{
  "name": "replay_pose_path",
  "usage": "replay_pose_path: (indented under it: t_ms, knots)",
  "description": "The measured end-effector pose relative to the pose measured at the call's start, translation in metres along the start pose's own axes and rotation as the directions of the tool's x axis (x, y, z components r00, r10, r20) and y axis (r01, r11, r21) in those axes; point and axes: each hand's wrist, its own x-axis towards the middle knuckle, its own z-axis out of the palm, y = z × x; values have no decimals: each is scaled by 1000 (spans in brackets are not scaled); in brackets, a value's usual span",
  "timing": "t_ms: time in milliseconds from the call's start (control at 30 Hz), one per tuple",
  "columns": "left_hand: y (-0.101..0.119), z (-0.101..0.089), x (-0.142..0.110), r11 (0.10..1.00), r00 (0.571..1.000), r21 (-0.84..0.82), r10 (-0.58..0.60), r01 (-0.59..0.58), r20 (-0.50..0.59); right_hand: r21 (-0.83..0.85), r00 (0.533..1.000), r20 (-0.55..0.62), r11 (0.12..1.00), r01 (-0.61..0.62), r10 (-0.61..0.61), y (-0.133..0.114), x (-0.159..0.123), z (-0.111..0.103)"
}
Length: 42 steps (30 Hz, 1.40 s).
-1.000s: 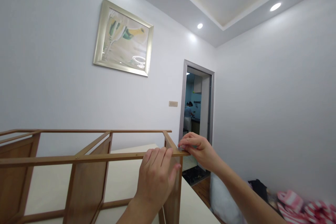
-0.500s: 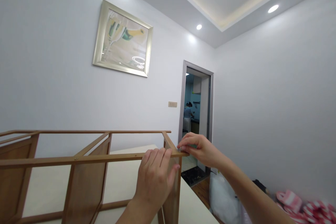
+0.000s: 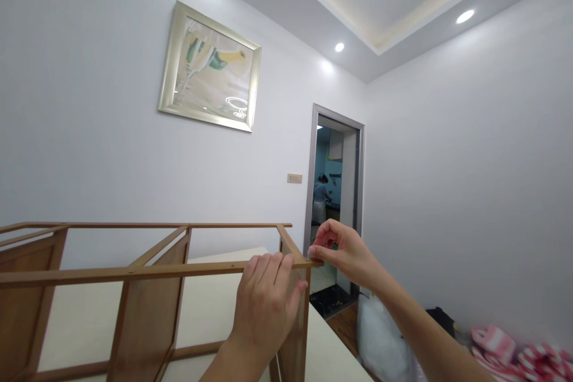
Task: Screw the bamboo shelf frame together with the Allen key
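Note:
A brown wooden shelf frame stands on a cream table, filling the lower left. My left hand grips the frame's near top rail close to its right corner, fingers curled over the wood. My right hand is at that corner, fingertips pinched together on something small that I cannot make out, right where the rails meet.
A framed picture hangs on the white wall. An open doorway at centre shows a person standing in the far room. A white bag and pink striped cloth lie on the floor at lower right.
My right hand's fingers have lifted and curled more into a pinch above the corner. My left hand and the frame have stayed put.

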Motion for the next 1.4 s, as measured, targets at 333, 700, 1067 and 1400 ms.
replay_pose_path:
  t_ms: [333,700,1067,1400]
  knots:
    - [2,0,1,1000,1000,8,-10,10,-5,-177,994,-99,982,-59,42,-15,-11,5]
    - [3,0,0,1000,1000,8,-24,24,2,-337,981,-192,937,-93,29,-25,-16,13]
    - [3,1,0,1000,1000,7,-17,17,-2,-366,991,-137,930,-44,-7,-18,-16,14]
    - [-1,-4,0,1000,997,17,22,-23,68,-477,956,-14,842,251,-293,-9,-17,16]
